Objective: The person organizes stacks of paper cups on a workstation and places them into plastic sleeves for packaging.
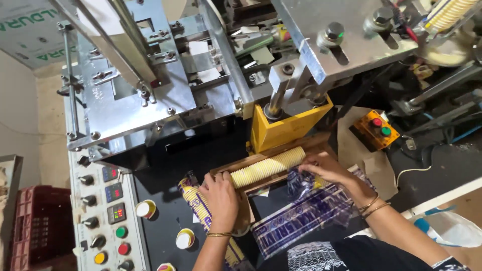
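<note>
The row of biscuits (268, 167) lies in a wooden tray (301, 146) below the yellow block (288, 125). Its long axis runs from 8 o'clock to 2 o'clock. The left hand (219, 198) presses against the 8 o'clock end, fingers closed around it. The right hand (321, 167) caps the 2 o'clock end, fingers curled over it. Both hands touch the row; neither is nearer. A purple wrapper (301, 216) lies at 6 o'clock of the row.
</note>
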